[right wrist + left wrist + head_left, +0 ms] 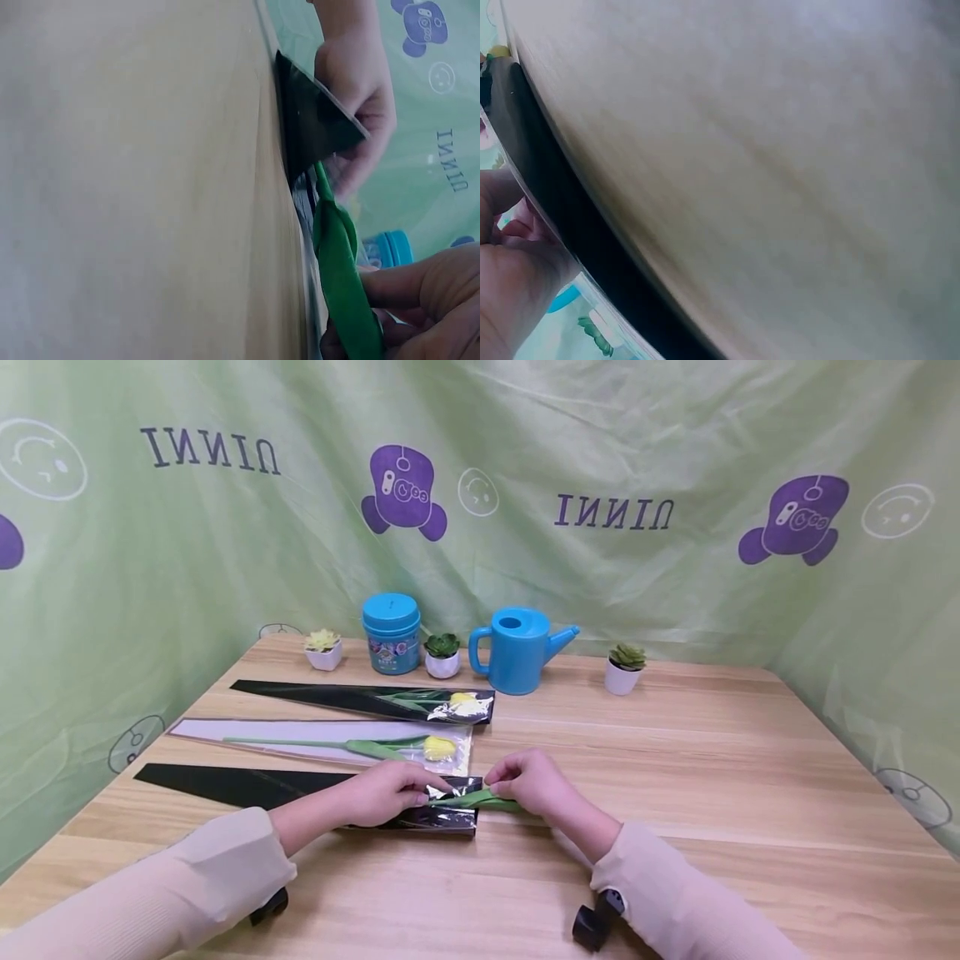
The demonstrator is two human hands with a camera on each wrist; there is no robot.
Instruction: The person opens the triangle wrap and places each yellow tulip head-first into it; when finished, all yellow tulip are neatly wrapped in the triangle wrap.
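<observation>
In the head view my right hand (536,783) pinches the green leaves (491,800) of an artificial flower; its bloom does not show. The thin stem end lies over the wide mouth of the nearest black flower sleeve (255,783). At that mouth my left hand (382,793) grips the sleeve, thumb and forefinger close to the stem tip. The right wrist view has the green leaf (337,255) between my right fingers, with a raised black corner of the sleeve (315,124) beside my left hand (356,82).
Behind lie a pale sleeve (285,729) and another black sleeve (315,695), each with a yellow tulip. Along the back stand a blue tub (392,635), a blue watering can (517,652) and potted succulents (622,672). A green printed curtain (480,560) surrounds the wooden table (712,760).
</observation>
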